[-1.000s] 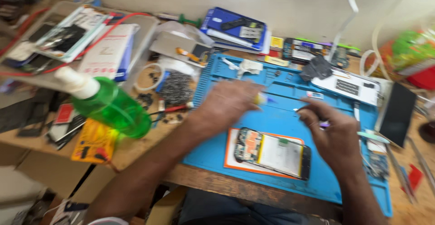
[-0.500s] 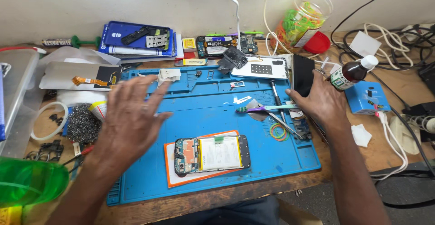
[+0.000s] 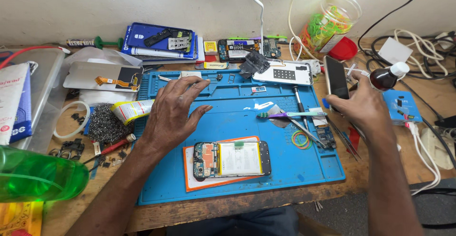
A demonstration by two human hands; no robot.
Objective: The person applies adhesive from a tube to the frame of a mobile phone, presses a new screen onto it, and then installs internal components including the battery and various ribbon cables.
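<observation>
From the head camera, the left hand [image 3: 173, 115] is spread flat with fingers apart, palm down on the blue work mat [image 3: 228, 179], its grip closed on nothing. Just below and to the right of it lies an opened phone [image 3: 232, 159], back cover off and its battery and board showing, resting on an orange sheet [image 3: 190, 181] near the mat's front edge. The right hand [image 3: 363, 107] is off the mat's right edge, above the bench [image 3: 375, 169], its grip clamped on a dark phone screen [image 3: 336, 80] held upright on edge. A small brown bottle with a white cap [image 3: 387, 77] sits just behind that hand. Between the two hands, on the mat, lie a toothbrush with a purple and teal handle [image 3: 289, 115], tweezers [image 3: 306, 130] and a few coloured rubber bands [image 3: 300, 139]. A green plastic bottle [image 3: 40, 174] lies at the lower left, and a clear jar of rubber bands [image 3: 330, 22] stands by the wall.
</observation>
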